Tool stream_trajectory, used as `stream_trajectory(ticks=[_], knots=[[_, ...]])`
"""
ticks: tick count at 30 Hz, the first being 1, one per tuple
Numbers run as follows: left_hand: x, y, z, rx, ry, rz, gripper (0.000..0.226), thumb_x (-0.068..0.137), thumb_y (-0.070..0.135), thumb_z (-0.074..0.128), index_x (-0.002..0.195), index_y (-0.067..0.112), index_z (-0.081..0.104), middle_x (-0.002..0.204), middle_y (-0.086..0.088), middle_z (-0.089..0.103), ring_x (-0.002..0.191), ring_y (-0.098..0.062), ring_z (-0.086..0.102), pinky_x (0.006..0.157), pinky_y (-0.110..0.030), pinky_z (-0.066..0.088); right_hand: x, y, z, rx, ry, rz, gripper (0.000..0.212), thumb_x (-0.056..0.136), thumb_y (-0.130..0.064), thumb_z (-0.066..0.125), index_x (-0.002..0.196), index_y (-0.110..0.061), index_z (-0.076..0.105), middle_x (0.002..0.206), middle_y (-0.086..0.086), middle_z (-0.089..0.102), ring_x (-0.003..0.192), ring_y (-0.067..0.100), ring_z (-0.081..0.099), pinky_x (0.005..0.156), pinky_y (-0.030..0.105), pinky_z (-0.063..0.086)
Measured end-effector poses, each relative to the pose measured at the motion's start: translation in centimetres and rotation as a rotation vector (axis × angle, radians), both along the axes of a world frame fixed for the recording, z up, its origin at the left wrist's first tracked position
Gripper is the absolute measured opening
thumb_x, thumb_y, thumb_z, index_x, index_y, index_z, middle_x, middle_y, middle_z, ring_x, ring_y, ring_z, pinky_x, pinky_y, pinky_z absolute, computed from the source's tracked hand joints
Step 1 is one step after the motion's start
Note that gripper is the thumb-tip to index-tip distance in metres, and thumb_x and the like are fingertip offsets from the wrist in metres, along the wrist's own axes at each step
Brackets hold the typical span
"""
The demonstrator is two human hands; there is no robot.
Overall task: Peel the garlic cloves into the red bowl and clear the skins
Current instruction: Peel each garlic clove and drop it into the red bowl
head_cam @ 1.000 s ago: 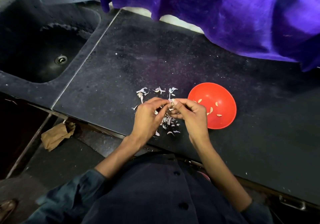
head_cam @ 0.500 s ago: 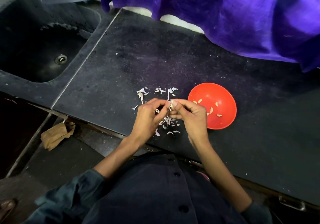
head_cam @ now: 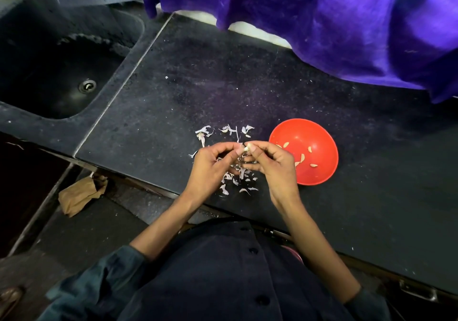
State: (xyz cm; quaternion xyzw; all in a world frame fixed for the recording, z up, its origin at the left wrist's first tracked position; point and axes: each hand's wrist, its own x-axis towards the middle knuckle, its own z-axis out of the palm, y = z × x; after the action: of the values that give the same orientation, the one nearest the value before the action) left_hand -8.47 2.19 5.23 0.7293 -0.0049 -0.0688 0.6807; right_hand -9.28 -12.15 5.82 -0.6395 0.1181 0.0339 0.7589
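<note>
Pinching one garlic clove between fingertips, our left hand and right hand meet above the dark counter. Skins lie scattered beneath and beyond them. Red bowl, just right of our hands, holds several peeled cloves.

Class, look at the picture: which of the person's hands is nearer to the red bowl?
The right hand. It overlaps the red bowl at its left rim. The left hand lies farther left, beyond the garlic clove that both pinch.
</note>
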Motion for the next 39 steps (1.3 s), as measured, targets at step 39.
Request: stream_trajectory(ticks=[39], knots=[[0.3,0.6,0.4,0.043,0.026,0.117,0.007,0.088,0.015,0.070,0.091,0.014,0.076,0.071,0.000,0.072,0.059,-0.012,0.064,0.051,-0.029,0.057,-0.2,-0.6,0.5,0.263,0.072,0.036,0.016,0.097,-0.005,0.050,0.104,-0.001,0.064,0.103,0.023,0.068,0.089,0.028,0.069,0.072,0.033,0.058]])
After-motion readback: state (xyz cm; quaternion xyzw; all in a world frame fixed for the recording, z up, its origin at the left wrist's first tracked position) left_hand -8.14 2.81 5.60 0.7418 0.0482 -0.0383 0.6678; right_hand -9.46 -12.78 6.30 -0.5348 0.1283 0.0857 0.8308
